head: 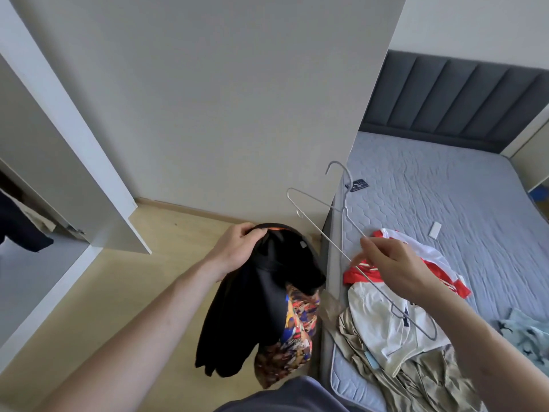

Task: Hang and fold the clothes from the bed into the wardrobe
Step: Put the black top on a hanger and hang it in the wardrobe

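My left hand (237,248) grips the collar of a black shirt (261,298) with a colourful print panel, which hangs over the wooden floor beside the bed. My right hand (392,266) pinches two thin wire hangers (332,233) above the bed's edge, their hooks pointing up and left. On the grey mattress (430,188) under that hand lie a red and white shirt (427,254), a white garment (383,322) and a beige garment (386,373). The open wardrobe (29,185) is at the far left with a dark garment (17,227) hanging inside.
A white wardrobe door (98,162) stands open at the left. A wide white panel (222,99) rises straight ahead. A dark card (359,184) and a small white object (435,230) lie on the mattress. Pale blue cloth (525,334) is at the right edge. A grey headboard (463,99) is behind.
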